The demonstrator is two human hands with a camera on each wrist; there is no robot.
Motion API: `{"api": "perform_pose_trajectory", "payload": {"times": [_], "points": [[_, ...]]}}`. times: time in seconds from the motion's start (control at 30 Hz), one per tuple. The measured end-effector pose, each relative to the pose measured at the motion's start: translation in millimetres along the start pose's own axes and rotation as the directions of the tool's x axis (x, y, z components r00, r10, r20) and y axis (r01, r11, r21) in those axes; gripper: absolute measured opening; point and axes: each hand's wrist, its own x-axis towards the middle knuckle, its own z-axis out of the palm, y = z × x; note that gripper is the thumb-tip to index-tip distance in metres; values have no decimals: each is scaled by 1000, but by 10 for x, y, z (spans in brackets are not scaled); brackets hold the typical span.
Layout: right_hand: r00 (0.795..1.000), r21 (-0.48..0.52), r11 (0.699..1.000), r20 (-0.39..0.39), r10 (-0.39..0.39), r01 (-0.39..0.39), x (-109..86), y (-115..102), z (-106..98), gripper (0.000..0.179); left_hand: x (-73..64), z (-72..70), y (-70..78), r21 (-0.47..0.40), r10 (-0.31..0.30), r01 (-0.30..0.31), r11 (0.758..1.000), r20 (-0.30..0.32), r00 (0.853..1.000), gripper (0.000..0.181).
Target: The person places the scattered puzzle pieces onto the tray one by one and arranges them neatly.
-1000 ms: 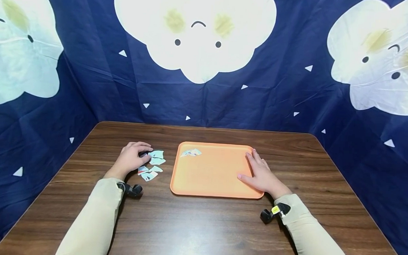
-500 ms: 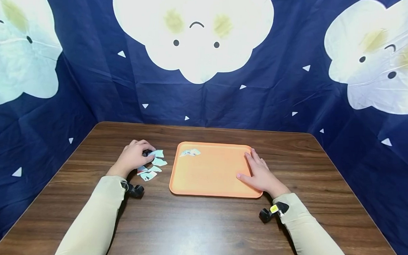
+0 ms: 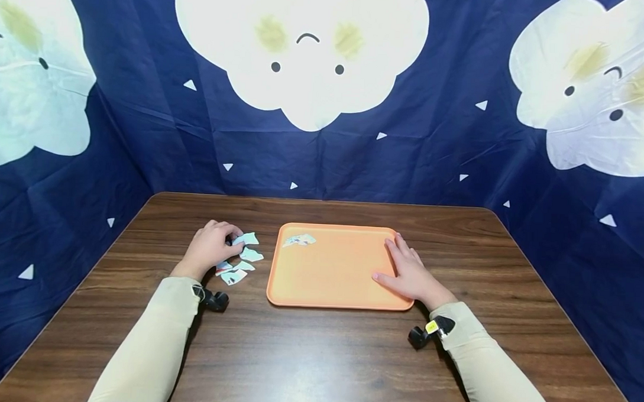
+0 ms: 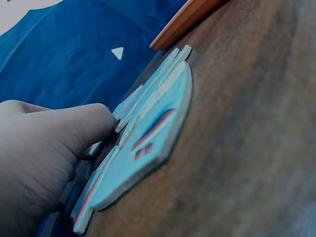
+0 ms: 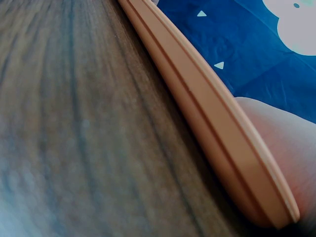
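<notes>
My left hand is over a loose group of flat, light blue puzzle pieces left of the tray. Its thumb and fingers pinch one puzzle piece at the back of the group, covering its left part. Just in front lies another light blue piece. In the left wrist view, a thick piece with red marks lies beside the thumb. Across the table, my right hand rests with outstretched fingers on the right edge of an orange tray.
Some joined puzzle pieces lie in the tray's back left corner. Under everything is a dark wooden table. Navy cloth with white clouds hangs behind and at both sides.
My left hand has shifted slightly right and back, and the pinched puzzle piece has moved and tilted with it. The piece in front slid a little right. My right hand stays on the tray.
</notes>
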Motion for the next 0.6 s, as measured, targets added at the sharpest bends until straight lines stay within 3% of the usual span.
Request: {"api": "perform_pose_trajectory", "payload": {"times": [0.6], "points": [[1000,-3,1000,-2,-3,3,7,-4,-3,98,-4,-9,54,-12,-8,8,1000,-50,999,26]]}}
